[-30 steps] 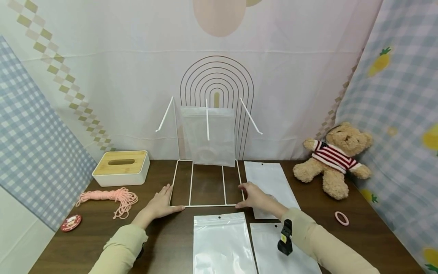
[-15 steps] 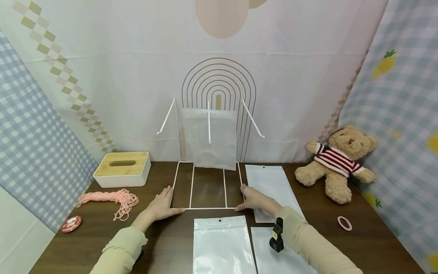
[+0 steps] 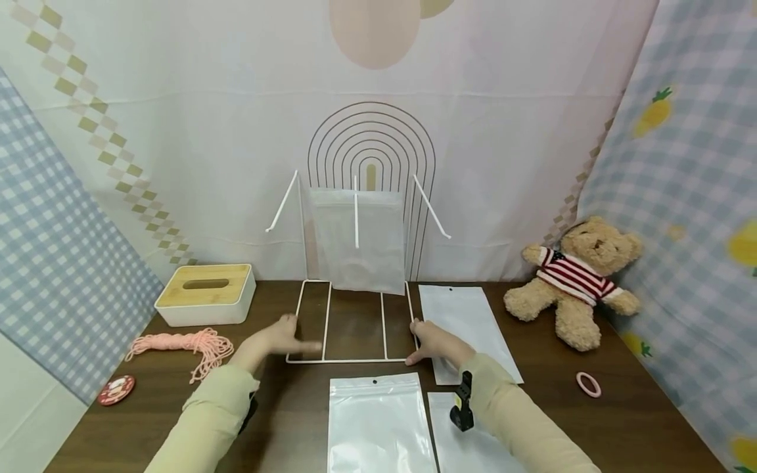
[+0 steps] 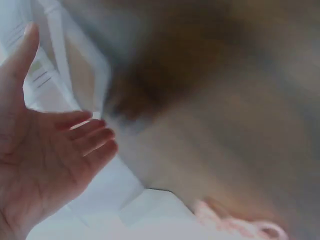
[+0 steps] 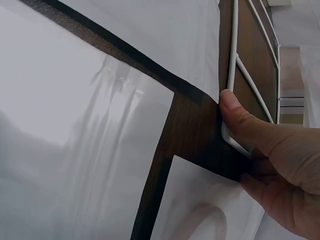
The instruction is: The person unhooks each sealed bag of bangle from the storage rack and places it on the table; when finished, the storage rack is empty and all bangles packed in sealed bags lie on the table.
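Note:
A white wire display rack stands at the middle of the table, with three hooks pointing forward. From it hangs a translucent zip bag. My right hand holds the rack's front right corner; in the right wrist view the thumb lies on the front bar and the fingers bend at the side. By the front left corner is my left hand, blurred, its thumb over the base. The left wrist view shows that palm with relaxed fingers and nothing held. A white zip bag lies flat before the rack.
Two more white bags lie at right, one beside the rack and one under the right forearm. Left are a tissue box, pink cord and red disc. Right are a teddy bear and pink ring.
My left hand has shifted off the rack's front left corner, its fingers drawn back. The right hand stays at its corner, its forearm swung slightly left.

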`<state>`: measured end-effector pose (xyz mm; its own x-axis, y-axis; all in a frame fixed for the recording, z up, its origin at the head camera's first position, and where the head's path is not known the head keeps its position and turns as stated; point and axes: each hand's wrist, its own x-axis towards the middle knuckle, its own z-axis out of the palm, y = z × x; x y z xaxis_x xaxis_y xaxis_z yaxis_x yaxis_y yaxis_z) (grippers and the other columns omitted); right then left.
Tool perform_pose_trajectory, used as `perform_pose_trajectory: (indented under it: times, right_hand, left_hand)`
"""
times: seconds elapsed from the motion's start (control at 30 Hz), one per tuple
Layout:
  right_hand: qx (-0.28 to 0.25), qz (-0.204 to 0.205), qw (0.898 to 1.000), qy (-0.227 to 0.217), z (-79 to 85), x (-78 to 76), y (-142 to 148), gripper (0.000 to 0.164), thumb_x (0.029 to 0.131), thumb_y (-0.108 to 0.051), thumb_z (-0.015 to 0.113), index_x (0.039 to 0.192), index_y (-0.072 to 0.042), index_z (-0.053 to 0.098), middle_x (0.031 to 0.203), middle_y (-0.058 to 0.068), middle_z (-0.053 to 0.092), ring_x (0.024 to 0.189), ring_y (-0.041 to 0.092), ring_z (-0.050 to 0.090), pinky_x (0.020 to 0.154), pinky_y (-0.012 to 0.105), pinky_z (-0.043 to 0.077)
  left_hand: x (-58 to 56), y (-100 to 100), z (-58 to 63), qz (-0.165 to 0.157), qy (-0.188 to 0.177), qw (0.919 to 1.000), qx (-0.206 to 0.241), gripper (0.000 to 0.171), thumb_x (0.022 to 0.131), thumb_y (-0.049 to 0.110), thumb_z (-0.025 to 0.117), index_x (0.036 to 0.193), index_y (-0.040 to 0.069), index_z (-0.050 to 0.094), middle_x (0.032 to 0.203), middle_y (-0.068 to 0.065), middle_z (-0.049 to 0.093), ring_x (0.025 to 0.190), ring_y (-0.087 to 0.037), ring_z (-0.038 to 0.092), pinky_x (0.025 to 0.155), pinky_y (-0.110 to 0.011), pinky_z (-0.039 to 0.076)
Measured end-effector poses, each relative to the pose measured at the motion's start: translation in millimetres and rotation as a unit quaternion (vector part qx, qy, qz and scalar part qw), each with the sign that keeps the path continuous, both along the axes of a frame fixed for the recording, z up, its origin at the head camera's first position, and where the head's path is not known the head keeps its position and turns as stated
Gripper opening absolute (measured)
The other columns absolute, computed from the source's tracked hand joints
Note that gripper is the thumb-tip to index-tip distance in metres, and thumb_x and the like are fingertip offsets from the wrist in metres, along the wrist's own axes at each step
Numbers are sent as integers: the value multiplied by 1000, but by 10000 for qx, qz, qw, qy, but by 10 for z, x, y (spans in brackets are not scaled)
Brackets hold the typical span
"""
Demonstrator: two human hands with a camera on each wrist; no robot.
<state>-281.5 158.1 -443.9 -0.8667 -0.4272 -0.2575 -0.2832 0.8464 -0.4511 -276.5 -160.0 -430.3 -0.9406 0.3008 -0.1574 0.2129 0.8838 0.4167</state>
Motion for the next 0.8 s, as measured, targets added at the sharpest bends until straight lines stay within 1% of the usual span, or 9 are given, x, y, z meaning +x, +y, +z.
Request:
perform_pose_trajectory:
  times: [0.1, 0.17, 0.27, 0.37, 0.43, 0.5, 0.57, 0.63, 0.8]
  right_hand:
    - [-21, -72, 10000, 16, 3, 14, -15, 83, 68, -17, 79, 129, 20, 35, 137, 38, 31, 131, 42, 31, 108, 45, 30]
    - [-20, -119, 9999, 28, 4, 24, -20, 83, 68, -17, 79, 129, 19, 36, 137, 37, 32, 131, 42, 32, 108, 45, 31]
    - [-21, -178, 9998, 25, 1, 29, -24, 82, 68, -16, 80, 129, 18, 37, 138, 36, 32, 131, 41, 32, 108, 45, 31]
    - [-27, -196, 9998, -32, -11, 26, -22, 83, 68, -17, 79, 130, 17, 36, 139, 35, 30, 132, 41, 31, 108, 44, 30]
    - [-46, -188, 9998, -78, -22, 22, -21, 84, 68, -17, 79, 131, 17, 35, 140, 35, 28, 133, 40, 30, 109, 44, 29]
    - [-48, -178, 9998, -112, -38, 11, -24, 84, 68, -18, 79, 131, 17, 35, 140, 35, 28, 133, 40, 29, 109, 44, 29]
    - [-54, -198, 9997, -140, -49, 4, -27, 85, 68, -18, 79, 131, 17, 34, 141, 34, 27, 134, 39, 29, 110, 43, 28]
    - [-44, -245, 9996, -146, -55, 0, -31, 85, 68, -19, 79, 132, 16, 35, 141, 33, 28, 134, 38, 29, 110, 43, 28]
    - [0, -314, 9995, -88, -42, 2, -25, 84, 68, -20, 79, 132, 14, 36, 142, 32, 28, 133, 39, 31, 109, 44, 29]
  left_hand:
    - [-197, 122, 255, 290, 638, 9947, 751, 94, 80, 47, 63, 136, -17, 23, 136, -38, 31, 127, -48, 32, 105, -54, 30]
    - [-303, 223, 463, 586, 1188, 9823, 1325, 90, 82, 45, 62, 139, -11, 22, 140, -34, 30, 130, -46, 30, 107, -54, 28]
    - [-426, 363, 753, 1007, 1871, 9486, 2346, 83, 84, 39, 62, 141, -6, 21, 144, -28, 29, 132, -42, 29, 109, -50, 26]
    - [-510, 480, 945, 1412, 2374, 8988, 3404, 76, 85, 33, 63, 141, -1, 26, 145, -21, 32, 134, -34, 31, 111, -41, 27]
    - [-554, 540, 1015, 1565, 2623, 8681, 3914, 71, 85, 29, 64, 140, 0, 31, 144, -16, 36, 133, -30, 35, 110, -34, 30]
    - [-584, 579, 1047, 1646, 2759, 8442, 4292, 66, 84, 27, 65, 138, 2, 37, 142, -14, 40, 132, -26, 38, 110, -30, 31]
    - [-605, 602, 1051, 1677, 2879, 8270, 4529, 61, 84, 24, 65, 136, 3, 41, 140, -14, 44, 130, -25, 41, 109, -28, 33]
    - [-612, 615, 1038, 1717, 3025, 8156, 4624, 57, 84, 24, 65, 133, 3, 45, 137, -15, 47, 127, -25, 45, 107, -27, 35]
    - [-598, 634, 1006, 1726, 3534, 7772, 4911, 45, 83, 18, 67, 122, 0, 55, 121, -18, 57, 115, -26, 54, 99, -26, 44]
